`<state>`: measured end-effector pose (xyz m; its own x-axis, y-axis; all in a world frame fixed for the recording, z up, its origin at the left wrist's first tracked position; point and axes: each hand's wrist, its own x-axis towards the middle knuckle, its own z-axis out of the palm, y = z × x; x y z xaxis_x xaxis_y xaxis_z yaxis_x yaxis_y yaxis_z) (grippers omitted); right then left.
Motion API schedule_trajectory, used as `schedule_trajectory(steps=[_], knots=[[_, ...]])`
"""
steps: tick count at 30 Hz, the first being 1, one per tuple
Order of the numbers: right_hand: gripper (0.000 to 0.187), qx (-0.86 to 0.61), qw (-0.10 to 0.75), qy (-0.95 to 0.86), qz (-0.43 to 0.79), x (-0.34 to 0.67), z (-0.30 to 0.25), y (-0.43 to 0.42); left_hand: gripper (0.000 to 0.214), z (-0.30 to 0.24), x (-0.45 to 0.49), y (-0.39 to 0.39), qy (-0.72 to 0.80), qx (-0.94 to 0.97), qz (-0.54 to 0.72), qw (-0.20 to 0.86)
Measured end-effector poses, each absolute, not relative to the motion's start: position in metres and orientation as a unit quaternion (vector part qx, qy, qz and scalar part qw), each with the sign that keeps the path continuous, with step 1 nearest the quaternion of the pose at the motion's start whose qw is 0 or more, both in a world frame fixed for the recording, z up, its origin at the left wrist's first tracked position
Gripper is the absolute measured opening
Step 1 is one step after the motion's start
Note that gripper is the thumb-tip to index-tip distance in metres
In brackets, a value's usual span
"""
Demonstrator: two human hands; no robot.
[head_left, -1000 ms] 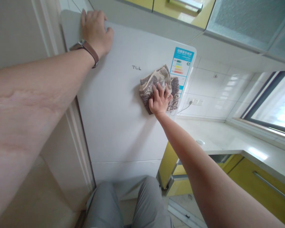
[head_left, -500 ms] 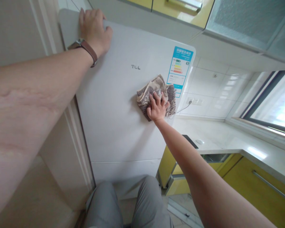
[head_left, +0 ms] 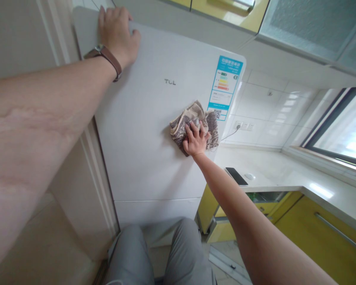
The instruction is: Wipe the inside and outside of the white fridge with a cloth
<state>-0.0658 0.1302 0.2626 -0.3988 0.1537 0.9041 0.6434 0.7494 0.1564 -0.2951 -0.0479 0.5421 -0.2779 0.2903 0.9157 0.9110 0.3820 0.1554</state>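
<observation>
A white fridge door fills the middle of the head view, with an energy label near its upper right corner. My right hand presses a crumpled brown patterned cloth flat against the door, just below the label, fingers spread over it. My left hand, with a brown-strapped watch on the wrist, grips the top left edge of the fridge, fingers curled over the top.
A pale worktop runs to the right with a dark phone and a small white object on it. Yellow cabinets stand below, wall cupboards above, a window at right. A door frame borders the fridge at left.
My right hand has slid the cloth down and slightly left along the door, off the energy label. The phone has come into view. My left hand has stayed put.
</observation>
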Motion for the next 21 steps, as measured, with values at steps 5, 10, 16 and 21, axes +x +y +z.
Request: schedule_trajectory(steps=[5, 10, 16, 21], knots=[[0.069, -0.246, 0.477, -0.805, -0.251, -0.064, 0.251, 0.132, 0.052, 0.543, -0.297, -0.047, -0.709, -0.426, -0.363, 0.430], [0.069, -0.241, 0.467, -0.814, -0.248, -0.062, 0.242, 0.134, 0.048, 0.545, -0.300, -0.046, -0.704, -0.428, -0.366, 0.433], [0.069, -0.237, 0.457, -0.820, -0.251, -0.060, 0.233, 0.136, 0.040, 0.544, -0.300, -0.047, -0.704, -0.430, -0.370, 0.428], [0.068, -0.237, 0.450, -0.823, -0.254, -0.059, 0.225, 0.136, 0.045, 0.543, -0.298, -0.047, -0.702, -0.431, -0.373, 0.426]])
